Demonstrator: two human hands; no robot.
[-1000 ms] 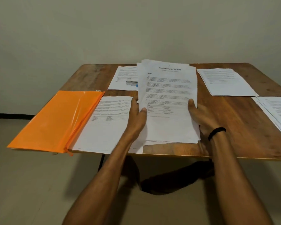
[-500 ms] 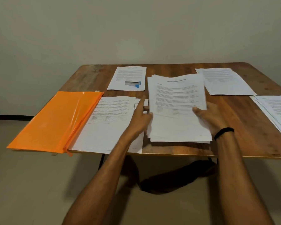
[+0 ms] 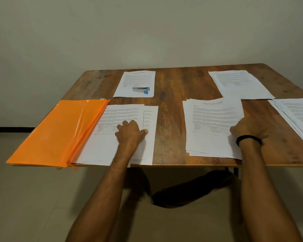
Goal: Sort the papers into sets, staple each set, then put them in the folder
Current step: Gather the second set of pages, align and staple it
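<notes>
Sorting is judged to be the step in hand; no pile is seen inside the folder yet. The left hand (image 3: 131, 131) is rested on the near-left pile (image 3: 122, 112), left of centre in the frame. Its fingers are loosely bent, with fingertips pressed on the top sheet and nothing gripped. The right hand (image 3: 248, 131) is laid over the right edge of the middle stack (image 3: 212, 123), right of centre, with the thumb on top and the fingers curled past the edge. Whether the sheets are pinched cannot be told.

For the step to be done well, the middle stack should be squared, since its sheets are fanned along the left and lower edges. It should also be kept apart from the far-right pile (image 3: 238, 84), whose lower corner is met by the stack's upper right corner. The near-left pile is laid right at the desk's (image 3: 170, 95) lower edge, with an under sheet offset to the right, and is best drawn inward and aligned.

The orange folder (image 3: 59, 131) is laid at the lower left, just beside that pile and overhanging the desk's corner. The stapler (image 3: 141, 89) is set on the far-left pile (image 3: 136, 79), upper centre, well apart from both hands, so it would have to be reached across the near-left pile. Another pile (image 3: 297, 116) is cut off by the right edge of the frame. A dark shape (image 3: 182, 194) under the desk cannot be identified.
</notes>
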